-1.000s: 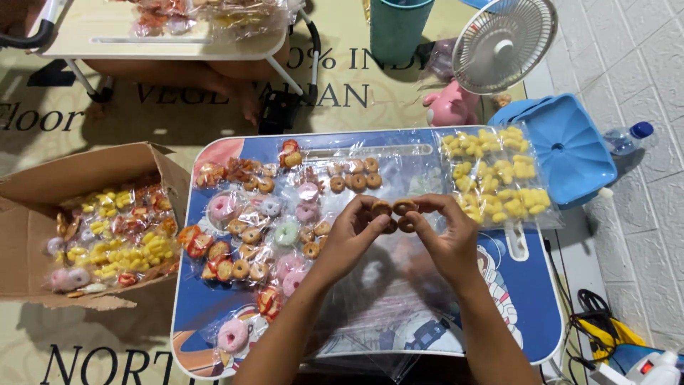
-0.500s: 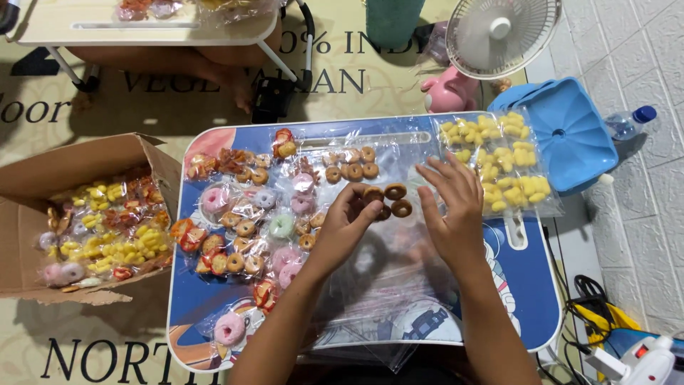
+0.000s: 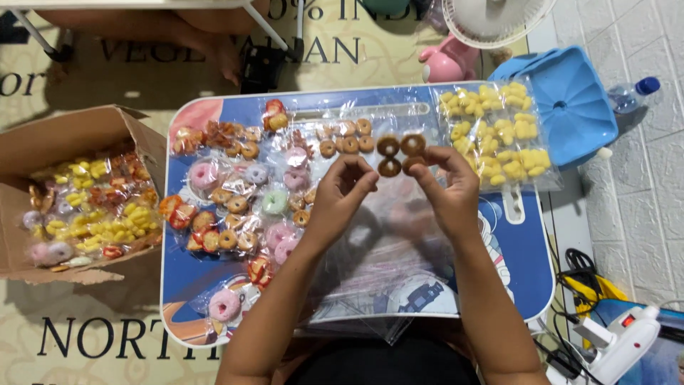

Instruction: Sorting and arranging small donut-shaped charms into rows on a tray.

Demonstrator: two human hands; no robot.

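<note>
Centrally, three brown ring-shaped miniature donuts [image 3: 399,154] sit at frame centre; left hand [image 3: 340,192] and right hand [image 3: 447,187] fingertips pinch them.

1. The near half of the blue printed lap table [image 3: 527,278] carries only flat, clear plastic bags [image 3: 385,264], so a hand can pass there.
2. Bagged pastel and brown miniature doughnuts [image 3: 235,207] crowd the table's left half.
3. A clear bag of yellow pieces [image 3: 499,135] blocks the far right corner.
4. An open cardboard box [image 3: 64,142] flanks the left edge.
</note>
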